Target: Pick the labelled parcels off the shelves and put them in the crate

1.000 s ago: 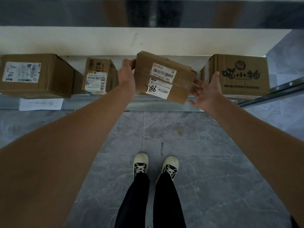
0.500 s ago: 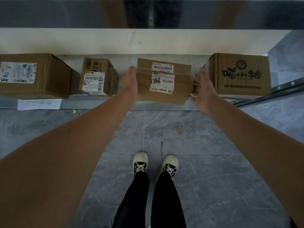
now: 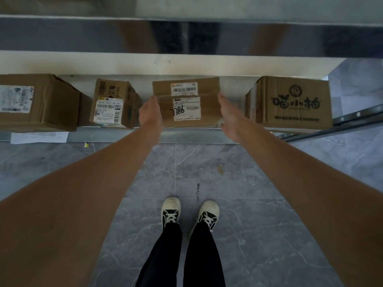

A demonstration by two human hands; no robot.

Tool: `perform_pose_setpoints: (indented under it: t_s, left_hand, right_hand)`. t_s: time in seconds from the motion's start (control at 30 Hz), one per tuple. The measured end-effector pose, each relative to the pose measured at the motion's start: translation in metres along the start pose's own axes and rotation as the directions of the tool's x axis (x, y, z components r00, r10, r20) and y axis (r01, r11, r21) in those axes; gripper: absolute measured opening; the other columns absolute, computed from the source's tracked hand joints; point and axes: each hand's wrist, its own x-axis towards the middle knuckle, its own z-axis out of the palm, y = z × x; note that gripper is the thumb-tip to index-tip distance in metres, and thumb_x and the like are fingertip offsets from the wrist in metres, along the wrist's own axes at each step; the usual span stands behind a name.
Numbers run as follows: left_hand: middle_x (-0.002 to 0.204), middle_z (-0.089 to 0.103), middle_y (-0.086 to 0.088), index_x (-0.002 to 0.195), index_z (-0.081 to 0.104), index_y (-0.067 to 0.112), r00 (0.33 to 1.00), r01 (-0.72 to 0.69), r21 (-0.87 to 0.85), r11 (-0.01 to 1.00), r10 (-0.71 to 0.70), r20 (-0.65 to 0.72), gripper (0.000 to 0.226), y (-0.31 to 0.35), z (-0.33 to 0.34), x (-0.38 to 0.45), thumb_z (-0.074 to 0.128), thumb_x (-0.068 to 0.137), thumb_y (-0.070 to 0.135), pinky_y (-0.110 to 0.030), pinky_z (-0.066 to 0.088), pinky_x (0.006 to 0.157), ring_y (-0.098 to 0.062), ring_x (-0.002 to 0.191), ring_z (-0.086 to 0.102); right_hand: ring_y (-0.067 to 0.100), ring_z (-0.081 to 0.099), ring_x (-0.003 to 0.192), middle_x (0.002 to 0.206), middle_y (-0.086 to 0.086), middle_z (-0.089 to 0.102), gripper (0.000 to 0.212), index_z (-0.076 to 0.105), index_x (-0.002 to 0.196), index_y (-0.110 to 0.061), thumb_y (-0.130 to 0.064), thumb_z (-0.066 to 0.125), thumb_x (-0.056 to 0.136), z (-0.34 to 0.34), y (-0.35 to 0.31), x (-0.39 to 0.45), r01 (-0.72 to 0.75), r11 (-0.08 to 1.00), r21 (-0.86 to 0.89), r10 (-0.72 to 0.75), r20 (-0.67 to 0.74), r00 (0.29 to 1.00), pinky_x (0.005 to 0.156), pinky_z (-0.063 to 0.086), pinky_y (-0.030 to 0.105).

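Left hand (image 3: 150,114) and right hand (image 3: 230,117) flank parcel (image 3: 187,102) sides; fingers hidden, grip unclear; labels blurred.

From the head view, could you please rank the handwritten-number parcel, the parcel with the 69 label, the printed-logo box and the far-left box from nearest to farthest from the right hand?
1. Handwritten-number parcel: at the right hand, on its left.
2. Printed-logo box: just to its right.
3. Parcel with the 69 label: beyond the left hand.
4. Far-left box: at the shelf's left end.
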Motion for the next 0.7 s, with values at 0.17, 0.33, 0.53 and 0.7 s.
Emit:
perform_pose_setpoints:
  t_s: [0.17,0.33,0.53,0.7]
  left_hand:
    - [0.117,0.059,-0.007,0.125,0.053,0.005,0.952,-0.278,0.193,0.941,0.296,-0.077,0.043,-0.005,0.001,-0.015,0.037,0.096,0.031,-0.033,0.049,0.093,-0.019,0.109,0.056]
    - [0.138,0.048,-0.005,0.142,0.037,0.014,0.7,-0.696,0.24,0.677,0.714,0.014,0.05,0.004,0.034,-0.064,0.038,0.093,0.021,-0.031,0.044,0.102,-0.017,0.124,0.049]
    - [0.124,0.055,-0.01,0.136,0.041,0.013,0.81,-0.586,0.241,0.774,0.558,0.178,0.04,-0.014,0.113,-0.106,0.035,0.099,0.026,-0.043,0.046,0.098,-0.025,0.112,0.055]
    - [0.076,0.038,0.011,0.073,0.039,0.027,0.972,-0.17,0.057,0.984,0.158,0.173,0.031,-0.03,0.168,-0.147,0.036,0.103,0.022,-0.025,0.032,0.076,0.001,0.068,0.036]
  right_hand:
    - [0.028,0.045,0.132,0.145,0.009,0.046,0.06,0.04,0.145,-0.016,-0.054,0.037,0.098,-0.001,-0.004,-0.006,0.116,0.98,-0.164,-0.149,-0.209,0.967,0.108,0.037,0.044]
    - [0.024,0.055,0.111,0.122,0.012,0.058,0.037,0.053,0.124,-0.004,-0.028,0.043,0.098,-0.078,-0.015,-0.028,0.312,0.82,-0.48,-0.523,-0.406,0.749,0.092,0.042,0.034]
    - [0.029,0.049,0.121,0.132,0.015,0.05,0.04,0.045,0.134,-0.003,-0.023,0.044,0.099,-0.188,0.007,-0.028,0.145,0.836,-0.529,-0.485,-0.588,0.648,0.097,0.038,0.034]
    - [0.032,0.044,0.131,0.149,0.013,0.04,0.062,0.034,0.147,-0.011,-0.04,0.051,0.096,-0.246,0.048,-0.034,0.044,0.925,-0.377,-0.253,-0.525,0.813,0.106,0.039,0.041]
